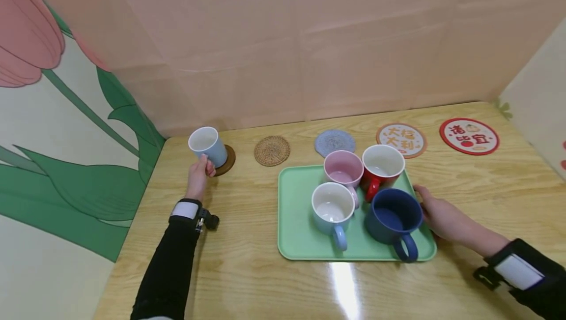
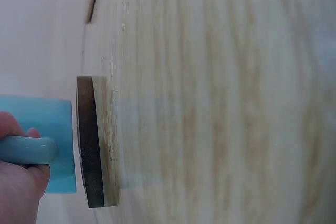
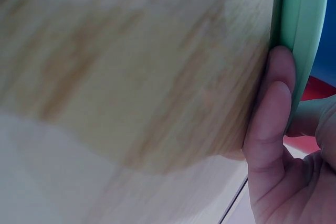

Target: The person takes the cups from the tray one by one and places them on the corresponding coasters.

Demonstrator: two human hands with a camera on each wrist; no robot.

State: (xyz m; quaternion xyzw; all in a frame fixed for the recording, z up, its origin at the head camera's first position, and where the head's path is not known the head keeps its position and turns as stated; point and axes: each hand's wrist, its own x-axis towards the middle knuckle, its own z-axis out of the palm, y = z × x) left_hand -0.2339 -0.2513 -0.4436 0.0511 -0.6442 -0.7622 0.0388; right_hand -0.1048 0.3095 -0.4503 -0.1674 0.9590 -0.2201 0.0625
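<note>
My left hand [image 1: 200,176] grips the handle of a light blue mug [image 1: 214,149] at the far left. A round dark brown coaster [image 2: 89,142] lies directly under the mug, and a thin gap shows between them in the left wrist view. At the right edge of a green tray [image 1: 294,212], my right hand [image 1: 446,217] pinches the rim, its fingers [image 3: 270,111] on the outer side and the thumb across the rim. On the tray stand a pink mug [image 1: 342,166], a red mug [image 1: 366,178], a pale blue mug [image 1: 325,221] and a navy mug [image 1: 382,226].
Along the back of the wooden table [image 1: 247,221] lie a woven brown coaster [image 1: 271,151], a grey-blue coaster [image 1: 334,143], an orange-rimmed coaster [image 1: 401,140] and a red-rimmed coaster [image 1: 469,136]. A pinkish covered wall [image 1: 274,54] rises behind them.
</note>
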